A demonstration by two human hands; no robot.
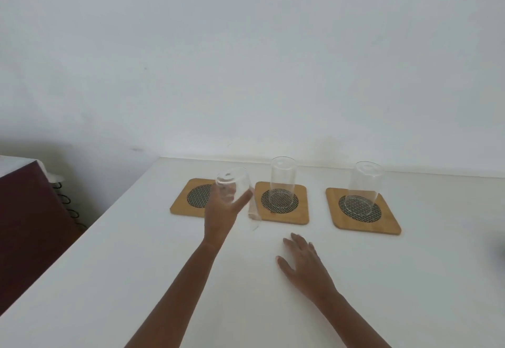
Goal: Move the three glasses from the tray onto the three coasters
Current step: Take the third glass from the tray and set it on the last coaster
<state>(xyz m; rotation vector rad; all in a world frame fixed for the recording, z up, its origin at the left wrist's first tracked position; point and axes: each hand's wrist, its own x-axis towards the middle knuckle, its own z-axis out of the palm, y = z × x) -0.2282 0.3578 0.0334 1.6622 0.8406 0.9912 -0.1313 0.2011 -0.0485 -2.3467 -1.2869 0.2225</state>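
A: What is closest to us?

B: The right hand (302, 261). It lies flat on the white table (109, 279) with fingers spread, holding nothing.

A: And the other one?

B: The left hand (222, 211) is a bit farther, at about 11 o'clock from the right hand. It is wrapped around a clear glass (232, 185). The glass is tilted and held up over the left coaster (191, 197).

A: Where are the other glasses?

B: The middle glass (282, 183) stands on the middle coaster (281, 203). At 3 o'clock from it, the right glass (363, 188) stands on the right coaster (362, 211). Behind them is a white wall (246, 61).
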